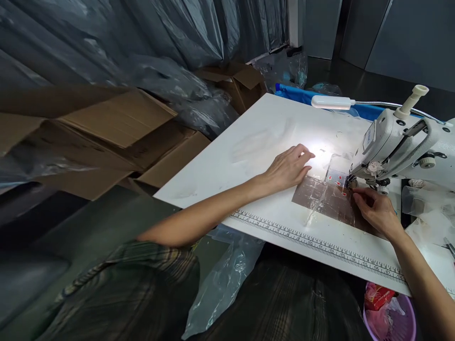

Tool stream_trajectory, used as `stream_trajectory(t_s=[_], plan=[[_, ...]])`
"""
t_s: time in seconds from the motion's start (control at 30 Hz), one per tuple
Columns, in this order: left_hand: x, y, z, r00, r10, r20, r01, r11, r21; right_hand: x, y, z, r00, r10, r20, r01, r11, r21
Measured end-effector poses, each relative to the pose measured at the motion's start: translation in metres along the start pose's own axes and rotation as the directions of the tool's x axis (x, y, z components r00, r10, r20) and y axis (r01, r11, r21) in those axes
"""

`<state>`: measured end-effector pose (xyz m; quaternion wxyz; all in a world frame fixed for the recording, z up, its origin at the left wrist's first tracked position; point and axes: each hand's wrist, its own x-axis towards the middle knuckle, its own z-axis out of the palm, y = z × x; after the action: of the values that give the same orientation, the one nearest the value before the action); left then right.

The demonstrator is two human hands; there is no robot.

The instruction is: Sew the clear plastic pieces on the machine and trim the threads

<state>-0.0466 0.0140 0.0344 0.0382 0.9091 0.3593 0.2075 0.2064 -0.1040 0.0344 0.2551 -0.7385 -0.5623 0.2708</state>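
A white sewing machine (384, 142) stands at the right of the white table (213, 175). Clear plastic film (322, 194) with small red marks lies by its presser foot (350, 182), over a brownish plate (304, 196). My left hand (289, 166) hovers over or rests on the table left of the film; its thumb and fingers are apart, with nothing visible between them. Close beside the presser foot, my right hand (378, 210) has its thumb and forefinger drawn together; what they pinch, if anything, is too small to tell.
A ruler strip (313, 244) runs along the table's near edge. Open cardboard boxes (121, 118) stand left. A lamp (332, 102) lights the sewing area. Clear plastic (227, 279) hangs near my lap. A purple basket (408, 317) holds scraps below right.
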Motion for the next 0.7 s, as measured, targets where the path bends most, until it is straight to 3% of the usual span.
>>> stream_trajectory(t_s=[0.07, 0.17, 0.23, 0.27, 0.4, 0.5, 0.6, 0.7], plan=[[0.009, 0.002, 0.004, 0.97, 0.241, -0.023, -0.242, 0.968, -0.06, -0.001, 0.004, 0.002, 0.998, -0.061, 0.006, 0.062, 0.998, -0.01], [0.024, 0.017, 0.013, 0.816, 0.578, 0.01, -0.55, 0.782, -0.294, -0.003, 0.01, 0.01, 0.982, -0.188, -0.035, 0.187, 0.982, -0.025], [0.032, 0.026, 0.021, 0.72, 0.692, 0.054, -0.622, 0.677, -0.394, -0.004, 0.015, 0.014, 0.963, -0.255, -0.084, 0.254, 0.967, -0.027], [0.035, 0.029, 0.026, 0.697, 0.712, 0.085, -0.626, 0.663, -0.41, -0.005, 0.017, 0.016, 0.955, -0.278, -0.104, 0.277, 0.96, -0.026], [0.045, 0.025, 0.041, 0.713, 0.678, 0.178, -0.576, 0.711, -0.404, -0.006, 0.021, 0.019, 0.944, -0.294, -0.147, 0.296, 0.955, -0.013], [0.049, 0.017, 0.047, 0.735, 0.662, 0.146, -0.559, 0.713, -0.423, -0.007, 0.023, 0.02, 0.941, -0.289, -0.176, 0.296, 0.955, 0.015], [0.05, 0.013, 0.044, 0.748, 0.652, 0.122, -0.548, 0.711, -0.441, -0.008, 0.026, 0.022, 0.93, -0.295, -0.221, 0.313, 0.949, 0.049], [0.052, 0.014, 0.034, 0.762, 0.624, 0.172, -0.517, 0.747, -0.418, -0.008, 0.024, 0.021, 0.925, -0.305, -0.225, 0.328, 0.942, 0.071]])
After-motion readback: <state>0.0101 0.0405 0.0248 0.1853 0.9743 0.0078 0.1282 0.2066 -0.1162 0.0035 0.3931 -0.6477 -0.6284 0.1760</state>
